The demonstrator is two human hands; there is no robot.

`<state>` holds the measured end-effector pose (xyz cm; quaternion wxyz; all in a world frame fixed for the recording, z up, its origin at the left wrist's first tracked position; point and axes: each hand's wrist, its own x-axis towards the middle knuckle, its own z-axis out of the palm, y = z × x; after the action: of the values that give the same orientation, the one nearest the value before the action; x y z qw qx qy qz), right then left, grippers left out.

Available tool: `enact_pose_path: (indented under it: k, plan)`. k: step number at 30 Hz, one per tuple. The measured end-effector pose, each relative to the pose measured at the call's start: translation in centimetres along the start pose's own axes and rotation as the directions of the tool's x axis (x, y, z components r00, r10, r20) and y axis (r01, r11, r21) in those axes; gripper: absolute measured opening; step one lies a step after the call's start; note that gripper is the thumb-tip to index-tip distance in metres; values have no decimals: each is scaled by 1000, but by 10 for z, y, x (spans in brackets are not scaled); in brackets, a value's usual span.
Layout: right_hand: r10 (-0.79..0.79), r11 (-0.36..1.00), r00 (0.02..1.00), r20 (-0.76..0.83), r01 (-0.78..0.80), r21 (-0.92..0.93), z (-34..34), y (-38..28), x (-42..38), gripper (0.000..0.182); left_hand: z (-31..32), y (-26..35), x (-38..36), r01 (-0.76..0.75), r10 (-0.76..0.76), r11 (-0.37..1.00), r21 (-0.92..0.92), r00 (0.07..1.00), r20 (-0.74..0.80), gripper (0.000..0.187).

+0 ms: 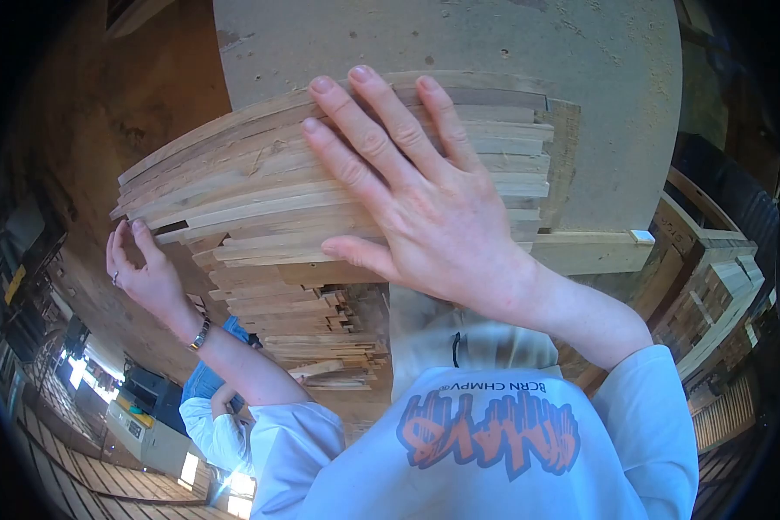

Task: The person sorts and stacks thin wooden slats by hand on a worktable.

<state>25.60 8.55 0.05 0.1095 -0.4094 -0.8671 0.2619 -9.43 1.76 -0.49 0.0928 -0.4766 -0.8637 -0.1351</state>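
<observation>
Your right hand spreads wide, palm down, across the middle of the stacked wooden strips, gripping nothing. Laid out beyond your printed shirt, the strips run left to right, long axis crossing before you, left ends slanting nearer. Your left hand, half curled, is closest to those ends; whether it pinches one cannot be told.

Brown floor, wooden framework at right, bright windows, slatted surface (possibly the roof)
</observation>
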Motion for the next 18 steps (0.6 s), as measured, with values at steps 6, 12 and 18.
enact_pose_path:
  k: [6, 12, 18]
  plan:
    - [17, 1000, 1000, 14, -17, -1, -1, 1, -1, 92, -1, -13, 19, 3, -4, 999, 40, 999, 39, 35]
    - [48, 997, 996, 81, -43, -60, -5, -3, 4, 91, -2, 0, 19, -146, 143, 977, 156, 989, 31, 26]
    - [58, 990, 992, 115, -43, -132, -9, -6, 2, 92, 3, 14, 9, -10, 10, 999, -30, 1000, 2, 19]
